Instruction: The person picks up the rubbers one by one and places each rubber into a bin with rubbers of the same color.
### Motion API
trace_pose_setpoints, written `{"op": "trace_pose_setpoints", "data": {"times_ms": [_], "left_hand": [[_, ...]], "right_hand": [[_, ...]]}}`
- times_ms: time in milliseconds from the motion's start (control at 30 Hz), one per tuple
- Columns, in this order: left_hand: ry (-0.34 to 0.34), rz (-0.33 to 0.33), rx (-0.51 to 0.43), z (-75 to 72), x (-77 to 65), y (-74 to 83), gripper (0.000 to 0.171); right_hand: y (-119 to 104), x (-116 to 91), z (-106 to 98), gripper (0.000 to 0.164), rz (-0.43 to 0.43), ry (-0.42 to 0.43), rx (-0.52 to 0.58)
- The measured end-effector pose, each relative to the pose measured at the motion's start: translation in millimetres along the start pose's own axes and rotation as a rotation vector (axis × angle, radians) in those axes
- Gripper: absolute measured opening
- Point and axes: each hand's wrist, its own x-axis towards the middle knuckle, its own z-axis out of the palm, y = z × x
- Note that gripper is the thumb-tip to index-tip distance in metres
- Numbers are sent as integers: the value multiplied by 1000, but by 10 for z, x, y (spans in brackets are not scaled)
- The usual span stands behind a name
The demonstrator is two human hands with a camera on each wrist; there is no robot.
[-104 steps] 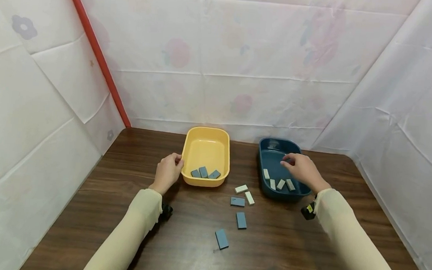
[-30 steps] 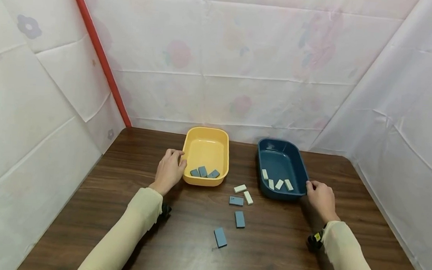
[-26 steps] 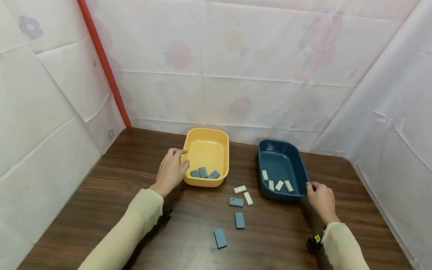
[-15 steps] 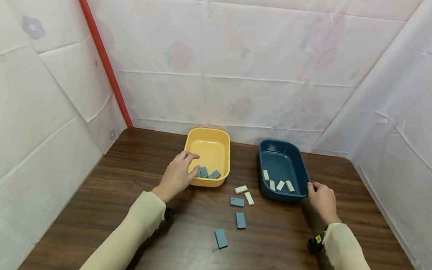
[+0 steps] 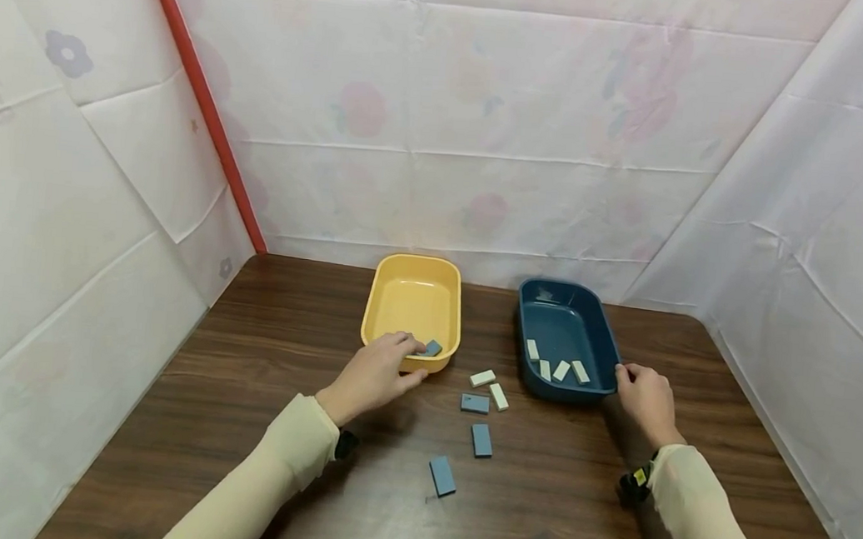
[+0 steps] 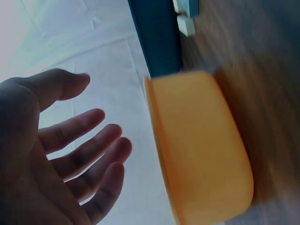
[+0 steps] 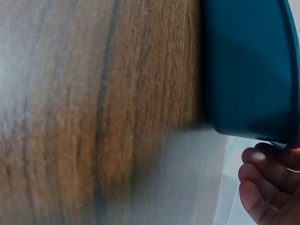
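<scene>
My left hand hovers at the front left of the yellow tray, fingers spread and slightly bent, holding nothing. In the left wrist view the same hand is apart from the tray's wall. Small grey-blue blocks lie inside that tray, partly hidden by the hand. My right hand grips the rim of the dark blue tray at its front right corner. Curled fingers show at that corner in the right wrist view. Several cream blocks lie in the blue tray.
On the brown wooden table, between and before the trays, lie two cream blocks and three grey-blue blocks. White patterned sheets enclose the back and sides. A red strip runs down the left corner.
My left hand has moved from the yellow tray's left side toward its front, fingers spreading. My right hand has gone from above the blue tray to its front right rim, and stays there.
</scene>
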Motion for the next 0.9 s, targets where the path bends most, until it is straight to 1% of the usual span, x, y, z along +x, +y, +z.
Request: {"op": "trace_pose_setpoints", "data": {"times_ms": [133,333,567,767,900], "left_hand": [[-84,26,21,63,-47,90,35],[-198,69,55,138,-113,203,36],[-295,137,91,208,-173,295,38],[-425,157,112,265,-200,411,41],[-464,174,125,319,-225,449,41]], "right_hand": [[20,11,9,46,3,-7,-1],[17,18,17,47,19,-13,6],[17,7,24,47,25,-26,8],[15,4,24,48,27,-19,6],[7,-6,24,48,30,-17,2]]}}
